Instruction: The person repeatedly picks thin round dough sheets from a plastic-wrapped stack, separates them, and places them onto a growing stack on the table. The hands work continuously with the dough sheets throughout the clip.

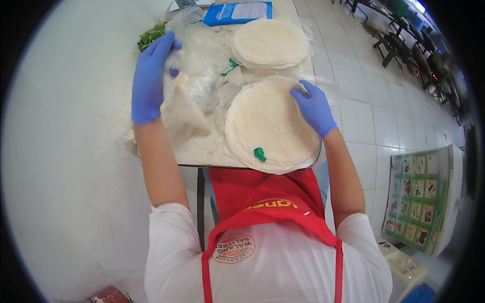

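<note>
A stack of thin, round, off-white wrapper sheets (271,121) lies at the table's front edge, on clear plastic. My right hand (312,108), in a blue glove, pinches the stack's right edge, where a sheet edge curls up. A folded green strip (259,154) rests on its near side. On the left, my blue-gloved left hand (151,79) grips a thin, pale wrapper sheet (183,113), which hangs down blurred; its thumb is partly hidden by pale material. Behind lies a second round stack (271,43), with a green tie (230,67) beside it.
Crumpled clear plastic (204,75) covers the table's middle. Green leafy vegetables (151,37) lie by the wall (75,94) on the left. A blue record book (238,13) is at the back. Tiled floor (356,117) and a cabinet with a pictured front (416,200) are at right.
</note>
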A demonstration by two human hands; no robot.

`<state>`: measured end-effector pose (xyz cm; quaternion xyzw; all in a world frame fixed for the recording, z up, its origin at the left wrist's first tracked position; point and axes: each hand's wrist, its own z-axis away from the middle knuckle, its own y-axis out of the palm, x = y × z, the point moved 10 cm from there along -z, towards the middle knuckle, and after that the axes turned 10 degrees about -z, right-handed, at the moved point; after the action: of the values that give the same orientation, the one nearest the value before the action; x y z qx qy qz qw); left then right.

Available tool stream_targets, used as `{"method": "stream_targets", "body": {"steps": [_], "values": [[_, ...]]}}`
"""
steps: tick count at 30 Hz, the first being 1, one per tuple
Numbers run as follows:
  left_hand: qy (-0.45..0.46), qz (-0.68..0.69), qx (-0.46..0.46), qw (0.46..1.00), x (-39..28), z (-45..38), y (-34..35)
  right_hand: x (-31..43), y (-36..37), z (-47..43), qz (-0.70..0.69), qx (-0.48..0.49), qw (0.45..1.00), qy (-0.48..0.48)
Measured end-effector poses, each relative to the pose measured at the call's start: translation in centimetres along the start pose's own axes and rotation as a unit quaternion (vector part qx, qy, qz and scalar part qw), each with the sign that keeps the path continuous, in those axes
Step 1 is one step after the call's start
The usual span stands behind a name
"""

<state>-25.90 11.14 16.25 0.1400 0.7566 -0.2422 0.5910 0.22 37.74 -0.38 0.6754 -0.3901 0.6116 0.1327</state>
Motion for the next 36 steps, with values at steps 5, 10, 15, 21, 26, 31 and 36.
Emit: {"method": "stream_targets", "body": {"steps": [5, 10, 15, 21, 26, 31, 36], "values": [[0.096, -0.061, 0.029, 0.993, 1.3, -9.2, 3.3, -0.8, -0.3, 0.6, -0.006, -0.06, 0.997, -0.053], [0.091, -0.46, 0.016, 0.883, 12.9, -15.7, 1.8, -1.3, -0.1, 1.1, -0.009, -0.036, 0.999, 0.022], [0.087, -0.589, -0.037, 0.802, 15.3, -13.3, 0.8, -1.6, -0.4, 1.1, -0.009, -0.057, 0.998, 0.015], [0.162, -0.602, 0.17, 0.763, 17.4, -9.0, 5.0, -1.5, 1.2, -0.1, -0.099, 0.01, 0.995, 0.004], [0.281, -0.514, -0.044, 0.809, 5.2, 2.3, 9.6, 1.5, 0.5, -0.1, -0.131, 0.105, 0.985, 0.047], [0.087, -0.239, 0.068, 0.965, 8.2, 10.7, 10.7, 4.0, 1.1, 0.1, -0.359, 0.107, 0.917, 0.141], [-0.1, -0.138, 0.254, 0.952, 11.4, 13.1, 10.2, 7.7, 1.7, 0.7, -0.496, 0.09, 0.851, 0.151]]}}
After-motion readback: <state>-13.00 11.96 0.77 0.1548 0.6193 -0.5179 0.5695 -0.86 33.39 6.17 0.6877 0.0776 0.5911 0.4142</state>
